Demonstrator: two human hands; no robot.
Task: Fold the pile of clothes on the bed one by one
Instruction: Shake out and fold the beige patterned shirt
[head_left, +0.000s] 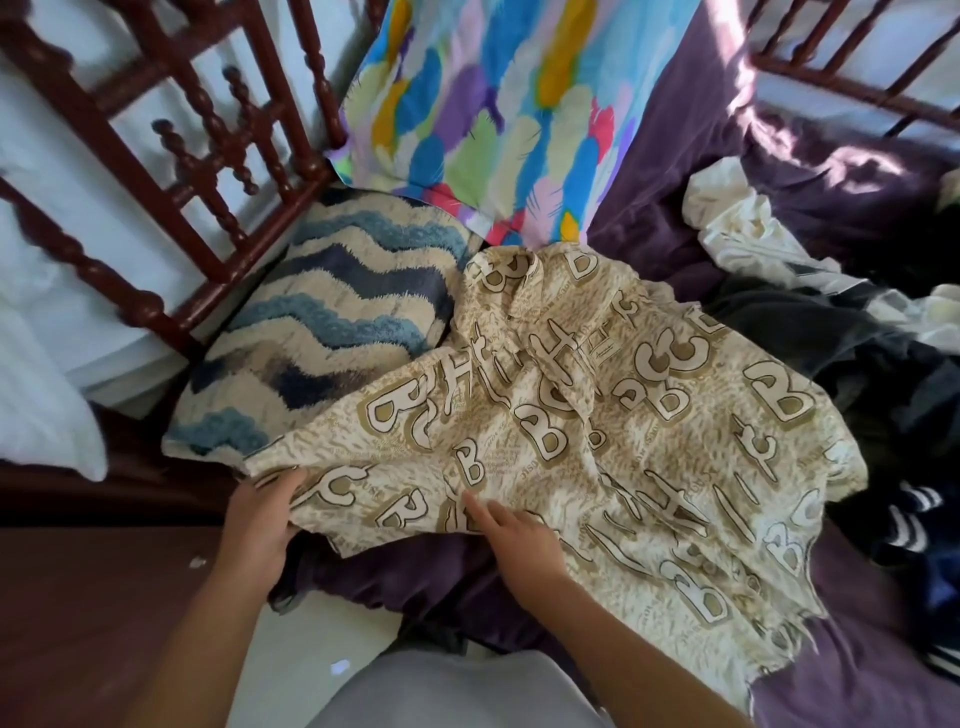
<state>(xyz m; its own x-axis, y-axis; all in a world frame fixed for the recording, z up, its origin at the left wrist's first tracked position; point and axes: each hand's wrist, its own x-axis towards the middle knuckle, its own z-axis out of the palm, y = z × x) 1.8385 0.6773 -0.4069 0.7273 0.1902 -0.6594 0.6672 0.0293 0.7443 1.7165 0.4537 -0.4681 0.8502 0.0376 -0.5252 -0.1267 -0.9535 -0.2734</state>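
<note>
At my far left the wooden rail (208, 171) frames the bed's corner. A wavy pillow (332, 332) is tucked against it and a feather pillow (493, 104) is propped behind. My left hand (260, 519) pinches the near left corner of the shirt (623, 441), fingers curled at the hem. The shirt, beige with big printed letters, lies spread but rumpled across the purple sheet (857, 675), its upper left part lapping onto the wavy pillow. My right hand (514, 540) rests on it just beside the left, fingers straight and flat on the cloth. Farther right sits the pile (857, 353): a white piece, dark garments and something striped, all crumpled and touching the shirt's far edge.

I judge I'm early on. No folded stack shows anywhere in view, and this shirt has no fold in it yet; I'm only laying it flat. What's left is to smooth it, fold it, then work through the pile one piece at a time.
</note>
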